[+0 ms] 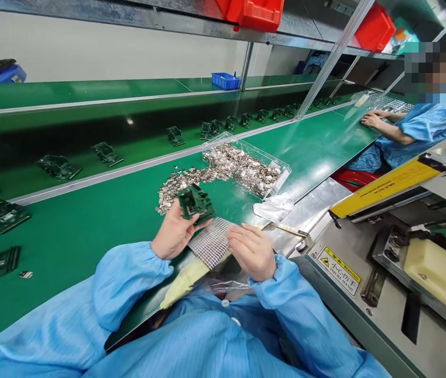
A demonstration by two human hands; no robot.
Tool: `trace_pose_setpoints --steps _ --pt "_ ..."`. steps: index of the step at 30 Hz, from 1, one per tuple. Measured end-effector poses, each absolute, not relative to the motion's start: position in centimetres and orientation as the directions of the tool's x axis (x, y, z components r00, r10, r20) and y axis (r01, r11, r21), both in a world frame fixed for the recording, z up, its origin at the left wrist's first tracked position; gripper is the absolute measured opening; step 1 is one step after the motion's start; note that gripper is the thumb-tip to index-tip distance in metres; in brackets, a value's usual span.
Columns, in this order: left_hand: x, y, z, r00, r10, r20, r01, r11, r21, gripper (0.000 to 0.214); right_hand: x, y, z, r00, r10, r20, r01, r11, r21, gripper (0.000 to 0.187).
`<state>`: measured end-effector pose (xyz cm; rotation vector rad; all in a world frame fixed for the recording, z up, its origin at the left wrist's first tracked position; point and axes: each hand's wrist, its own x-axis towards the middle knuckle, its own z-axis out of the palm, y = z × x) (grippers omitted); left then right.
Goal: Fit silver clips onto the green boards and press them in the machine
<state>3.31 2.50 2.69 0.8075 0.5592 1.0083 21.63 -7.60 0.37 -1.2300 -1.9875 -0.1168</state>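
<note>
My left hand is closed around a dark green moulded plastic part, raised above the green bench. Below and to its right lies a sheet with a fine grid of small pale squares, at the bench's near edge. My right hand is over the right side of this sheet, its fingers bent and pressed together; whatever they pinch, if anything, is hidden. Beyond the left hand, small metal pieces are heaped on the bench, spilling from a clear tray full of them.
Several similar green parts stand on the belt behind the bench and at the left. A white cloth lies right of the sheet. At right is a machine with a warning label. Another person's hands rest farther along.
</note>
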Motion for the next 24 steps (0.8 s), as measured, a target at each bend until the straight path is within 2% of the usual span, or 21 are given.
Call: trace_pose_setpoints --steps 3,5,6,8,10,11,13,15,24 --pt "4.7 1.1 0.9 0.495 0.869 0.016 -0.439 0.235 0.867 0.044 21.6 -9.4 -1.8 -0.1 0.748 0.656 0.857 0.4 -0.325 0.015" --pt "5.3 0.7 -0.1 0.517 0.854 0.048 -0.373 0.175 0.911 0.042 21.2 -11.1 -3.2 0.122 0.754 0.645 0.863 0.241 -0.445 0.01" --pt "5.5 0.6 -0.4 0.528 0.847 0.052 -0.34 0.155 0.928 0.041 20.8 -12.1 -3.9 0.255 0.754 0.605 0.822 0.161 -0.546 0.009" --pt "5.9 0.4 -0.9 0.528 0.848 0.048 -0.297 0.131 0.946 0.042 19.6 -13.8 -4.9 0.464 0.793 0.395 0.604 0.043 -0.796 0.013" --pt "6.5 0.1 -1.1 0.494 0.868 0.052 -0.301 0.115 0.947 0.041 18.0 -14.8 -5.5 0.472 0.878 0.078 0.247 -0.047 -0.968 0.023" --pt "6.9 -0.1 -1.1 0.474 0.879 0.057 -0.311 0.107 0.944 0.041 17.2 -14.9 -5.7 0.409 0.911 -0.048 0.082 -0.089 -0.993 0.028" --pt "7.6 -0.6 -1.1 0.439 0.896 0.065 -0.324 0.091 0.942 0.04 15.8 -14.4 -5.6 0.303 0.94 -0.158 -0.113 -0.129 -0.985 0.035" --pt "8.0 -1.1 -1.1 0.426 0.902 0.063 -0.316 0.084 0.945 0.04 15.0 -13.5 -5.3 0.291 0.943 -0.162 -0.147 -0.123 -0.981 0.036" --pt "7.2 -0.5 -1.0 0.422 0.904 0.069 -0.263 0.049 0.964 0.037 17.8 -12.0 -6.0 0.447 0.893 -0.039 -0.031 -0.028 -0.999 0.035"
